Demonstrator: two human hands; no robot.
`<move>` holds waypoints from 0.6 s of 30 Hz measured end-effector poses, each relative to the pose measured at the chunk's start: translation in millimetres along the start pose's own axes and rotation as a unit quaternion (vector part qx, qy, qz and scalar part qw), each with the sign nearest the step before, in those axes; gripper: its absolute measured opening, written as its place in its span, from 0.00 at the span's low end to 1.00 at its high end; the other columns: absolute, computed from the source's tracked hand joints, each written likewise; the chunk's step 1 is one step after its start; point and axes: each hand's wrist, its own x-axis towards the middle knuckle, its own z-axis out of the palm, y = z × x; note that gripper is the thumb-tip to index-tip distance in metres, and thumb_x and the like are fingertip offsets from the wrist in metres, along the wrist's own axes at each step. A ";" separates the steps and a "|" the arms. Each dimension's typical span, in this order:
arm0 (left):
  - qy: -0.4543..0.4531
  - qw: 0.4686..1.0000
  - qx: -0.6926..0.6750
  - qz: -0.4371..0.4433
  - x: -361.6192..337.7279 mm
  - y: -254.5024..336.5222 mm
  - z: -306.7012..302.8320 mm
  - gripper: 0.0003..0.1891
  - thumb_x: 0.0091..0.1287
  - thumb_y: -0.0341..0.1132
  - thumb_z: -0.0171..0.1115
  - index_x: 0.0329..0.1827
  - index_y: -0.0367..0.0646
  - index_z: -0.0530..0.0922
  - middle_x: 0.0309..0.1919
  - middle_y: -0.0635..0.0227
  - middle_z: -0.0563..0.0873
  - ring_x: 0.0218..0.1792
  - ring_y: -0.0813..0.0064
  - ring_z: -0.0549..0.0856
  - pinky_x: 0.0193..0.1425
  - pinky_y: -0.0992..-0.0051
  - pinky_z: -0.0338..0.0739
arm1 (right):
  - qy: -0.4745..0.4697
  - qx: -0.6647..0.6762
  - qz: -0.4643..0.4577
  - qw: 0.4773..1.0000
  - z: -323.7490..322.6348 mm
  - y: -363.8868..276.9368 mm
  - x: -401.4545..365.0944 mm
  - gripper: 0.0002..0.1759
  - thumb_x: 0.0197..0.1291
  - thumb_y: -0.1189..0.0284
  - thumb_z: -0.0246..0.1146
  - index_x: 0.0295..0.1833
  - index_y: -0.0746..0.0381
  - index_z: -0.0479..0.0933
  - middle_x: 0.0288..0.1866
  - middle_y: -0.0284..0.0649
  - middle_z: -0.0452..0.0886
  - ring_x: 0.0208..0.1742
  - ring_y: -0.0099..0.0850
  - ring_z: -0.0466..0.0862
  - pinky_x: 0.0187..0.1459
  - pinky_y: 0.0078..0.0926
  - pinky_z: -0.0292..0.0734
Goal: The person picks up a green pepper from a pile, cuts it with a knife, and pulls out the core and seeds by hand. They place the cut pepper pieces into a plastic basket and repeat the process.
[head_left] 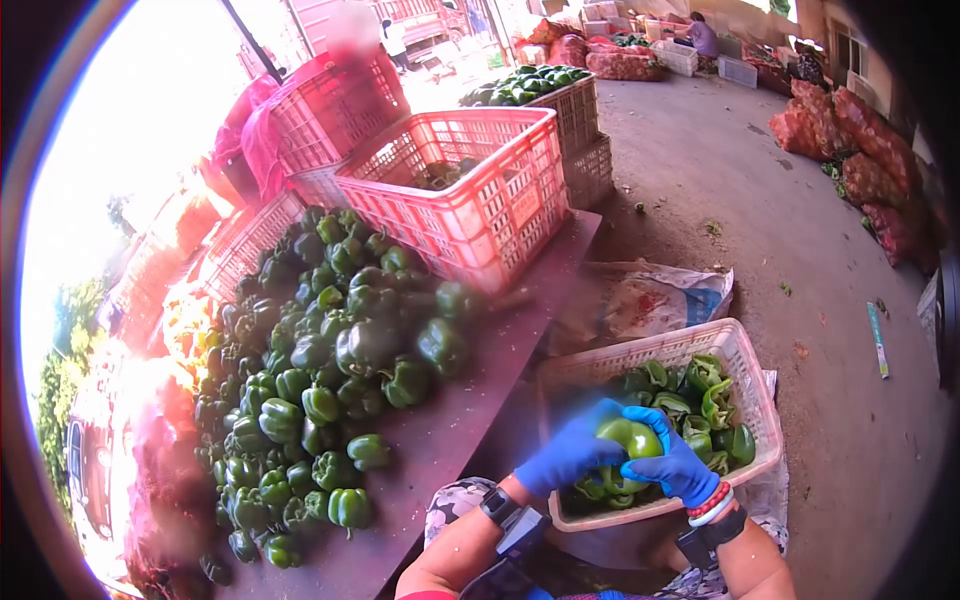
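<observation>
A shiny green bell pepper is held between both hands above a pale plastic crate. My left hand, in a blue glove, grips it from the left. From the right, my right hand, in a lighter-looking blue glove, has thumb and fingers curled round it. Below and beyond the hands, the crate holds green pepper pieces, some split or cut. On the table to the left lies a big heap of whole green bell peppers.
A pinkish crate stands at the table's far end, with stacked crates of peppers behind. Red mesh sacks lie along the right wall. A white sack is on the floor. A person sits in the background.
</observation>
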 end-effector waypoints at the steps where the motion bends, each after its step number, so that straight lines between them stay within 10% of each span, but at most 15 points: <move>1: -0.014 1.000 -0.001 -0.017 -1.0 8.1 3.3 0.28 0.57 0.30 0.69 0.63 0.43 0.73 0.48 0.67 0.82 0.49 0.76 0.81 0.55 0.73 0.80 | 0.013 0.019 0.020 1.000 -1.5 -2.0 -4.8 0.44 0.52 0.80 0.78 0.75 0.55 0.68 0.68 0.37 0.75 0.67 0.30 0.77 0.69 0.34 0.76; 5: -0.041 0.996 -0.002 -0.085 18.9 -3.2 8.6 0.24 0.58 0.30 0.69 0.60 0.42 0.76 0.45 0.69 0.82 0.47 0.76 0.82 0.54 0.73 0.80 | 0.041 0.056 0.025 0.997 -23.5 12.2 -9.4 0.42 0.53 0.79 0.74 0.75 0.55 0.69 0.67 0.38 0.76 0.66 0.32 0.79 0.65 0.33 0.81; 7: -0.069 0.974 -0.208 -0.056 27.7 -13.1 3.8 0.22 0.58 0.30 0.67 0.58 0.42 0.78 0.47 0.68 0.83 0.50 0.75 0.82 0.57 0.72 0.80 | 0.019 0.183 0.025 0.983 -37.9 11.2 -17.3 0.45 0.50 0.73 0.71 0.77 0.56 0.67 0.67 0.43 0.78 0.66 0.38 0.80 0.57 0.36 0.86; 9: -0.084 0.991 -0.092 0.051 28.3 -7.5 -0.8 0.25 0.57 0.29 0.66 0.61 0.40 0.78 0.52 0.64 0.85 0.54 0.72 0.83 0.62 0.69 0.79 | -0.028 0.244 0.012 0.969 -39.5 -9.9 -24.3 0.45 0.50 0.71 0.69 0.78 0.57 0.66 0.69 0.46 0.77 0.68 0.43 0.80 0.58 0.38 0.87; 14: -0.071 0.948 -0.300 0.078 23.6 7.6 -10.3 0.24 0.69 0.36 0.64 0.67 0.39 0.75 0.61 0.60 0.83 0.62 0.67 0.83 0.70 0.67 0.78 | -0.061 0.369 -0.053 0.926 -71.8 -13.1 -25.7 0.44 0.64 0.50 0.70 0.79 0.60 0.65 0.65 0.51 0.80 0.61 0.46 0.83 0.47 0.47 0.88; 18: -0.020 0.964 -0.237 0.121 35.6 -2.3 -19.0 0.35 0.72 0.55 0.65 0.72 0.38 0.73 0.66 0.50 0.81 0.64 0.50 0.83 0.55 0.48 0.87 | 0.252 -0.246 -0.037 0.935 -77.3 -14.2 -18.4 0.51 0.62 0.41 0.71 0.77 0.68 0.64 0.73 0.57 0.72 0.68 0.49 0.79 0.56 0.44 0.84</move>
